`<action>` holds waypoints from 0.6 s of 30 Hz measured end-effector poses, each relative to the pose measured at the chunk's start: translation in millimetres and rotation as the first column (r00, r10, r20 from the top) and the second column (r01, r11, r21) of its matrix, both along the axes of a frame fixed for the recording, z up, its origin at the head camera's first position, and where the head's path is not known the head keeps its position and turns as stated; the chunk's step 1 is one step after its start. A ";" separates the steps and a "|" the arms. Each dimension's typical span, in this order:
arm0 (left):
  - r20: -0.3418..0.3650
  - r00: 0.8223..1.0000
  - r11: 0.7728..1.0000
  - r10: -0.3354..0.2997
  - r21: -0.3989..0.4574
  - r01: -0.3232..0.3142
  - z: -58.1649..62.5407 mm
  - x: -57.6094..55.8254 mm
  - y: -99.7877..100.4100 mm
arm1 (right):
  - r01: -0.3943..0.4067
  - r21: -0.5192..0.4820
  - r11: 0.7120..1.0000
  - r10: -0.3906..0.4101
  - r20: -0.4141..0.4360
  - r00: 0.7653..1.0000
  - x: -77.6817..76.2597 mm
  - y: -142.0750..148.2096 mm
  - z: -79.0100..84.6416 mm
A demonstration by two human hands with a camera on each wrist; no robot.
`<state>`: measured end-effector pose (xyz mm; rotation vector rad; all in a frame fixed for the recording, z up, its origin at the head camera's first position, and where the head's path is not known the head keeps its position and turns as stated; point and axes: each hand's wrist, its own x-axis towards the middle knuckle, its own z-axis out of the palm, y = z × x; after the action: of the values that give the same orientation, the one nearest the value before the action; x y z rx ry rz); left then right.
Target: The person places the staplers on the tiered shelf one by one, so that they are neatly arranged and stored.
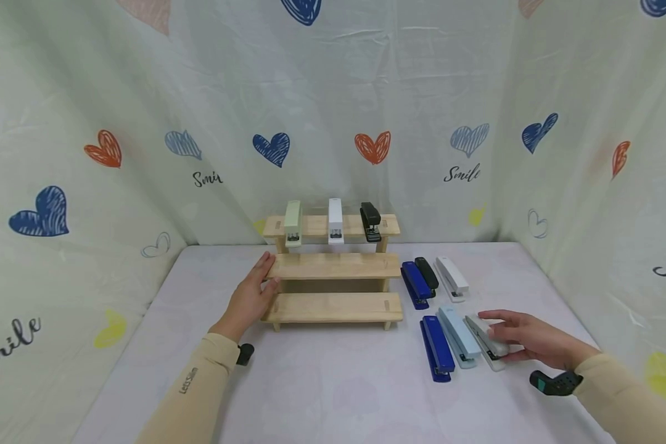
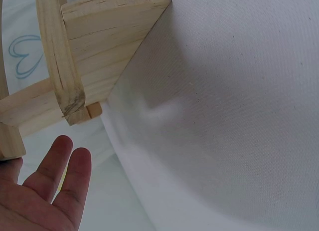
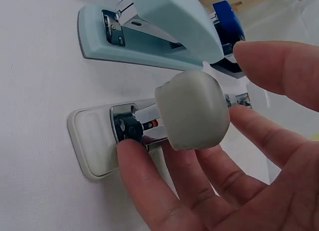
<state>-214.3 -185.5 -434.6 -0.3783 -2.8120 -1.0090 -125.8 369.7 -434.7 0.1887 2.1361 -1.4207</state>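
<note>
My left hand (image 1: 250, 302) holds the left end of a three-tier wooden shelf (image 1: 333, 266), with the thumb at the middle board's front edge. Two of its fingers extend straight beside the shelf in the left wrist view. My right hand (image 1: 533, 338) is spread around a greyish-white stapler (image 3: 194, 111) lying on the table; fingertips meet its side, while another digit stands apart above it. Beside that lies a light blue stapler (image 1: 458, 336), then a dark blue one (image 1: 437, 347). Green (image 1: 293, 223), white (image 1: 335, 220) and black (image 1: 370, 221) staplers stand on the top board.
Behind the front row lie another dark blue stapler (image 1: 415, 283), a black stapler (image 1: 427, 276) and a white stapler (image 1: 451, 277), close to the shelf's right end. A curtain (image 1: 322, 80) printed with hearts surrounds the white table (image 1: 333, 382) at the back and sides.
</note>
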 end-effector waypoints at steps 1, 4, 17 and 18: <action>0.000 1.000 1.000 0.000 0.001 0.000 0.3 0.0 0.0 | 0.004 -0.011 1.000 -0.004 0.001 1.000 0.3 -0.3 -0.8; -0.002 1.000 1.000 -0.001 0.006 0.001 0.0 -0.6 -0.2 | 0.001 -0.014 1.000 -0.001 -0.006 1.000 1.0 -0.5 -2.3; -0.004 1.000 1.000 -0.002 0.010 0.002 -2.9 -2.0 -1.1 | 0.010 -0.015 1.000 -0.011 -0.011 1.000 1.0 -2.3 -4.0; -0.003 1.000 1.000 -0.002 0.010 0.002 -3.0 -2.0 -1.1 | 0.011 -0.022 1.000 -0.011 -0.012 1.000 0.9 -2.2 -4.2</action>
<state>-216.3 -186.7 -437.6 -0.3811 -2.8037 -1.0213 -124.9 367.5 -439.0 0.1837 2.1311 -1.4547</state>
